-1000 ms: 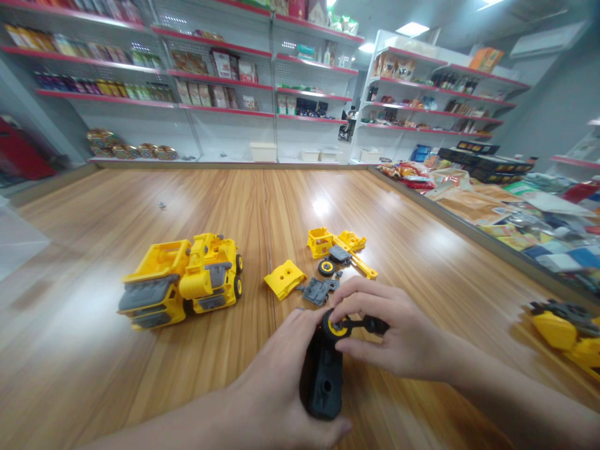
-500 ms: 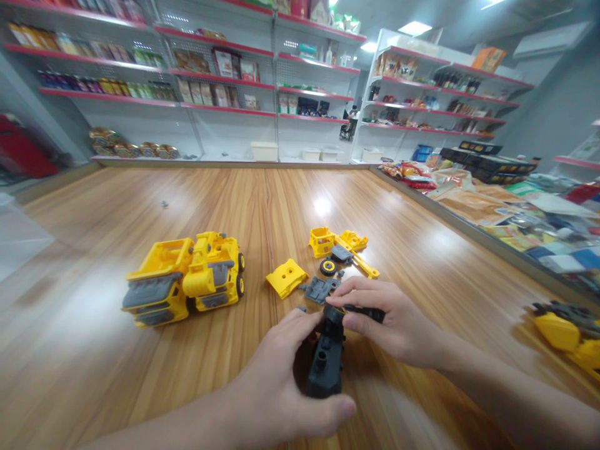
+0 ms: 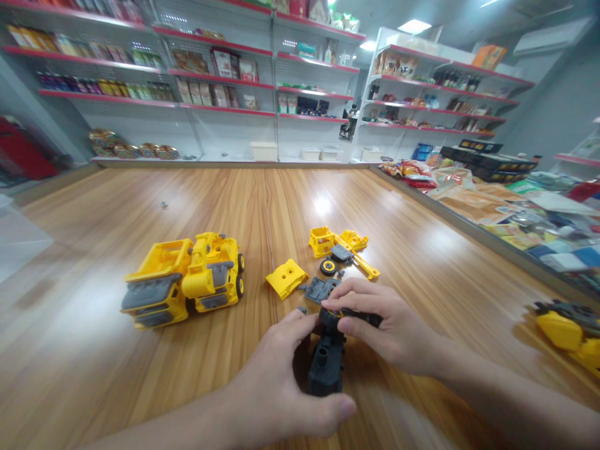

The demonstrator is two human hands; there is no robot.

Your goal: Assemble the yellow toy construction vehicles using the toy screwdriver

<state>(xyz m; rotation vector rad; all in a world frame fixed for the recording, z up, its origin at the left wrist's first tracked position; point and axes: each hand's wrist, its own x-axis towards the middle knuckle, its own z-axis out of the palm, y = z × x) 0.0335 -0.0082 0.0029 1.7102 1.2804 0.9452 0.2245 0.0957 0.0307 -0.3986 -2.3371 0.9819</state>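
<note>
My left hand (image 3: 281,387) is wrapped round a dark grey toy chassis (image 3: 325,367) that stands on the wooden table (image 3: 197,206). My right hand (image 3: 391,328) pinches a black axle with a yellow-hubbed wheel (image 3: 349,314) at the chassis's top end. Just beyond my hands lie loose parts: a yellow plate (image 3: 285,278), a grey piece (image 3: 320,289), a single wheel (image 3: 327,267) and a yellow cab with an arm (image 3: 344,247).
A finished yellow toy truck (image 3: 185,281) stands to the left. Another yellow and grey toy (image 3: 569,331) sits at the right edge. Packets and boxes (image 3: 497,194) cover a lower counter on the right. Stocked shelves (image 3: 210,81) line the back.
The chassis has tipped from lying under my left palm to a more upright pose. My right hand has turned over the wheel axle, so its yellow hub is mostly hidden.
</note>
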